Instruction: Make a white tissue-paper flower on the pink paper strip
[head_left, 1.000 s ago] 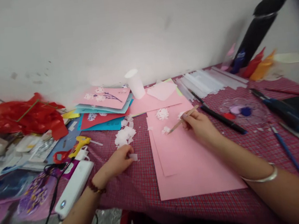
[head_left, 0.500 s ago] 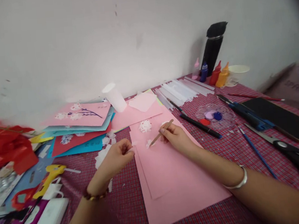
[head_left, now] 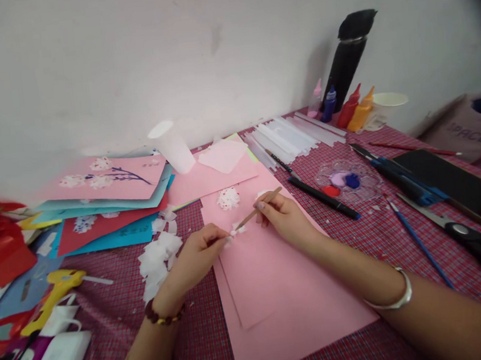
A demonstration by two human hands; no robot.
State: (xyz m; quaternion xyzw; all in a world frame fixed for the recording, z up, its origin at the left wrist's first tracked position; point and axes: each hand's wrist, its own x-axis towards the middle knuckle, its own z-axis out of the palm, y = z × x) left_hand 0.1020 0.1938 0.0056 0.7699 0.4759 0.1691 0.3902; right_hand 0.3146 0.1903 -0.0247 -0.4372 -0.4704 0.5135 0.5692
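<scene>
Pink rectangular paper sheet point(head_left: 297, 311), lower ctr of frame; R hand point(head_left: 286, 220) pinching thin brown wooden stick point(head_left: 250, 215) w/ tip at white tissue-like cluster point(head_left: 239, 230); L hand point(head_left: 199, 255) pinching small white scrap point(head_left: 228, 239).

Dark lettering, apparently "SPACE", stands on the mauve fabric point(head_left: 472, 134) at far right.

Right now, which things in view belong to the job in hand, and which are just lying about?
In use, it seems:
right hand, gripping the wooden stick
left hand, pinching what looks like a white scrap
pink paper under the stick's tip
white paper pile beside the left hand

Apparently just lying about:
yellow glue gun
black-handled scissors
black bottle
red plastic
</scene>
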